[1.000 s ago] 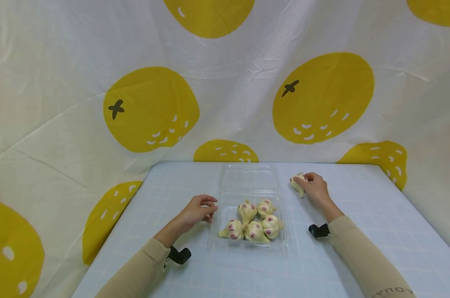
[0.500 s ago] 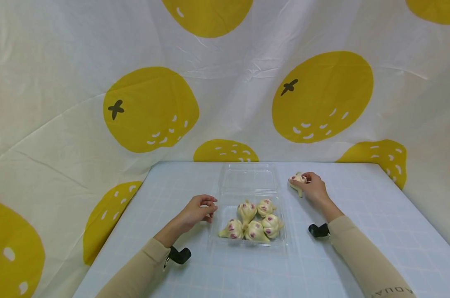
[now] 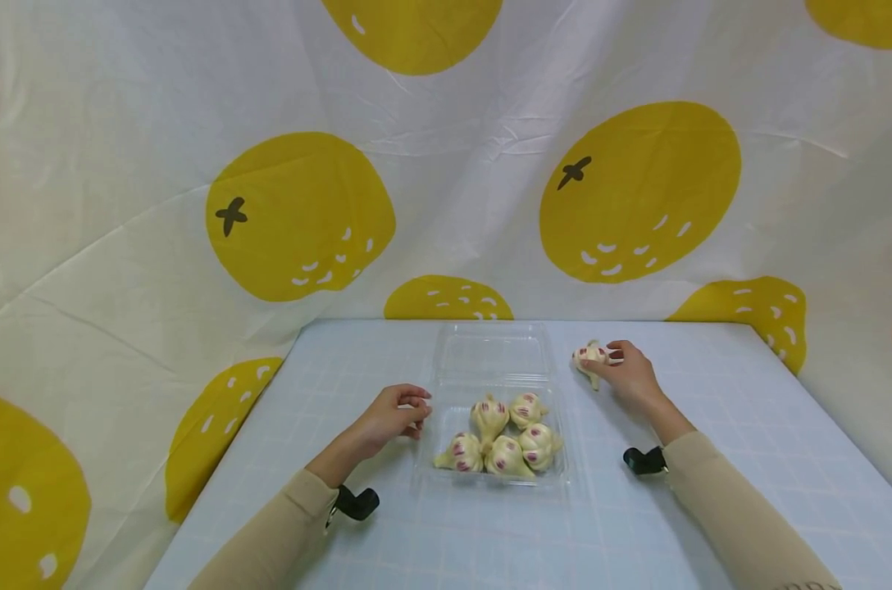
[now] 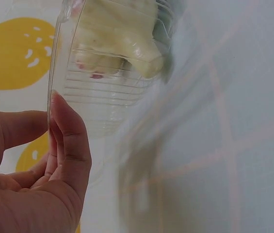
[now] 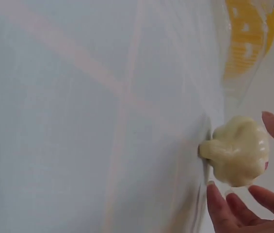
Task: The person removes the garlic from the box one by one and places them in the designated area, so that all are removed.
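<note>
Head view: left hand point(image 3: 390, 419) pinches clear container point(image 3: 455, 416) edge, right hand point(image 3: 633, 378), fingers wide, around garlic bulb point(image 3: 587, 358) right of container; likely set-down, next calls for backing off.

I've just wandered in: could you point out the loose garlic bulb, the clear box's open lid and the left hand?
Loose garlic bulb point(image 5: 241, 151): right wrist view, middle of its round body.
Open lid point(image 3: 494, 354): head view, middle of its clear panel.
Left hand point(image 3: 389, 419): head view, back of the hand.
</note>
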`<state>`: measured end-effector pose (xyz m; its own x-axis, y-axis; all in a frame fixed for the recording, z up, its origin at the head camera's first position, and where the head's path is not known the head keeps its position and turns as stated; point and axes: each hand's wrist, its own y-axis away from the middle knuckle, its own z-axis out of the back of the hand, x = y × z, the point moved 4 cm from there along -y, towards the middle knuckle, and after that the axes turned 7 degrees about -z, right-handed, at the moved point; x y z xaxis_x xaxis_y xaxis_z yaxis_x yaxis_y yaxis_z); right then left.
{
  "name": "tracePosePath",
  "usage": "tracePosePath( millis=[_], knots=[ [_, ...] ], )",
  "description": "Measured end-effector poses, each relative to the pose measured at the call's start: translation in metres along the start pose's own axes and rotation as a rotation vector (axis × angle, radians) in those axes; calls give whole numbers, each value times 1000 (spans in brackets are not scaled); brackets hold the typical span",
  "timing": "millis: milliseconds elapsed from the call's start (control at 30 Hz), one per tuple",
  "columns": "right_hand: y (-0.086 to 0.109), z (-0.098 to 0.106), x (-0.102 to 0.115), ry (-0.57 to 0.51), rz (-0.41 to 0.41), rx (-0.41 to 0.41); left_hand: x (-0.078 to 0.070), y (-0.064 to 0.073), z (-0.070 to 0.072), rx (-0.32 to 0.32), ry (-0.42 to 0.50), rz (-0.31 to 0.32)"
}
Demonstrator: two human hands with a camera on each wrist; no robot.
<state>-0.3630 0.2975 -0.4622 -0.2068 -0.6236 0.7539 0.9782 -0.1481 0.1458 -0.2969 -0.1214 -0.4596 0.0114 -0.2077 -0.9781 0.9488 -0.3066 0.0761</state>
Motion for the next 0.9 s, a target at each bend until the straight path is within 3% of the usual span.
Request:
tracePosePath(
  millis=[233, 433, 900],
  knots=[
    [13, 12, 10, 55, 54, -41, -1, 0, 0, 2, 1, -1],
    [29, 13, 21, 83, 81, -11, 1, 1, 0, 3, 11, -5],
    [71, 0, 57, 112, 262, 61, 1, 1, 0, 0, 19, -2]
  ],
)
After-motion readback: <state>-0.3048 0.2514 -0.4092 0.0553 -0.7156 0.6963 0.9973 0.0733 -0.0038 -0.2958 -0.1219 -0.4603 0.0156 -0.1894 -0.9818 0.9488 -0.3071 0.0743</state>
